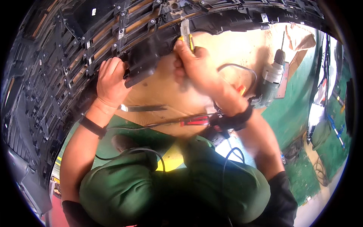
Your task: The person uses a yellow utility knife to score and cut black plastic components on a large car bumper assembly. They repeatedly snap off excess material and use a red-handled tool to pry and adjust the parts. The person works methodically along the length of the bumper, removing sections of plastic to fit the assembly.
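Note:
A large black plastic vehicle panel (109, 28) with slats and small metal fasteners arches across the top and left. My left hand (111, 79) is closed on the edge of a smooth black plastic piece (143, 64) at the panel's near side. My right hand (194, 64) grips a yellow and silver utility knife (186, 36), thumb along its side. The knife points away from me, its far end up against the panel's edge. Whether the blade touches the plastic I cannot tell. The fingers under the right hand are partly hidden.
Brown cardboard (170, 94) lies under my hands on a green floor (302, 83). To the right lies a power drill (271, 75) with a long bit. Nearer me are a red-handled tool (194, 121), a dark flat strip (145, 108) and a black cable (141, 150) crossing my knees.

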The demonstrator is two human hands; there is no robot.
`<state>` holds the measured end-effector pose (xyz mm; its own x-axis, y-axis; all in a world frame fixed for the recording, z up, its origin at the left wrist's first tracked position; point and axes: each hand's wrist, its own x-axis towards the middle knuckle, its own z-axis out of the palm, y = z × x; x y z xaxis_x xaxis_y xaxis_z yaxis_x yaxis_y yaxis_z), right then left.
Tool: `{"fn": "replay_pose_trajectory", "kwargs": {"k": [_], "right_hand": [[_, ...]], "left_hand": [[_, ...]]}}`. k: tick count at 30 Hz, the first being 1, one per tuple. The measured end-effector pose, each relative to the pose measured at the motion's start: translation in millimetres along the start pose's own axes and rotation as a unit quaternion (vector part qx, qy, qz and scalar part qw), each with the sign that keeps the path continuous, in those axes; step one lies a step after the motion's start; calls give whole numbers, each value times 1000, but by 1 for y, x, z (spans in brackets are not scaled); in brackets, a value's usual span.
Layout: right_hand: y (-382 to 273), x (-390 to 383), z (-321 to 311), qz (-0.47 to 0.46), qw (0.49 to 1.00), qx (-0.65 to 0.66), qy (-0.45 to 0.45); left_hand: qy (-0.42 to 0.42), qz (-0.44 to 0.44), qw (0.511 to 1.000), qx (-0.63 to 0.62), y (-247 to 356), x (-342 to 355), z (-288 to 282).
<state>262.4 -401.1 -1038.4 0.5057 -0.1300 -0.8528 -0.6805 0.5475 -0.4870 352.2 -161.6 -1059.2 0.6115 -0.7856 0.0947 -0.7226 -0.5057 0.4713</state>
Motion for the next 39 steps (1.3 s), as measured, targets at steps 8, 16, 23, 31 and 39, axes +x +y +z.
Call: {"fn": "replay_pose_trajectory", "kwargs": {"k": [8, 16, 23, 31, 39], "right_hand": [[7, 2, 2, -32, 999, -20, 9], [-8, -6, -12, -32, 994, -102, -20], [-8, -4, -10, -42, 998, -30, -36], [14, -55, -63, -190, 891, -396, 116], [20, -72, -60, -247, 839, -450, 179]], "left_hand": [[-15, -9, 1000, 6, 4, 3, 0], [5, 11, 1000, 5, 11, 3, 0], [19, 2, 1000, 15, 5, 2, -3], [30, 2, 999, 18, 2, 1, 1], [38, 10, 999, 9, 13, 8, -9]]}}
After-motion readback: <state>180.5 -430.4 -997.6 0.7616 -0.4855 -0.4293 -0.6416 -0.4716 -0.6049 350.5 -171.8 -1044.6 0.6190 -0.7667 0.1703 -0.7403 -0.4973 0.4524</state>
